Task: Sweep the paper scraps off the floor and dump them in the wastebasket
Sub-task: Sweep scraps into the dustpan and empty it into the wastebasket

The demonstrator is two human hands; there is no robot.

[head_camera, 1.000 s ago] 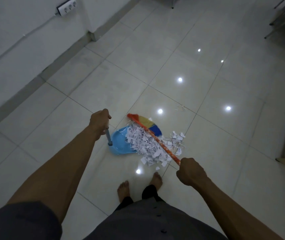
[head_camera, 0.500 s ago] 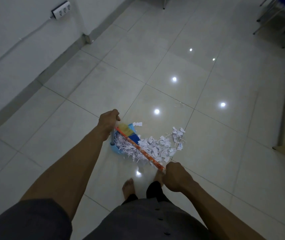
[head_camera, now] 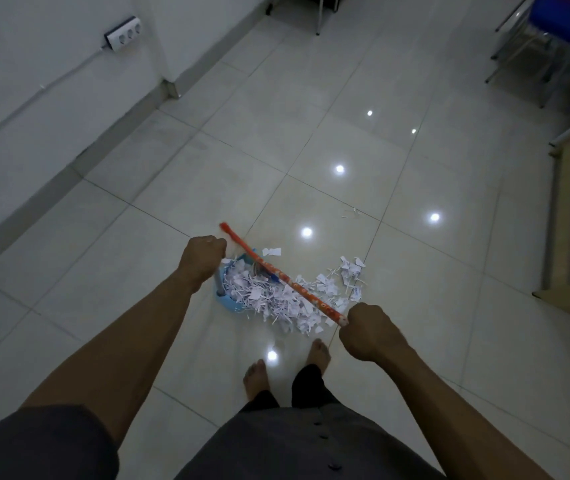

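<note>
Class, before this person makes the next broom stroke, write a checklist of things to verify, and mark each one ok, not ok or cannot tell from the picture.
1. Grip of the left hand on the dustpan handle: ok.
2. Grip of the right hand on the broom handle: ok.
3. Front lip of the dustpan flat on the floor: cannot tell, paper scraps cover it.
4. All scraps inside the dustpan: not ok; a loose patch lies on the floor to its right, and a few strays lie farther off.
5. Wastebasket within reach: cannot tell, none in view.
</note>
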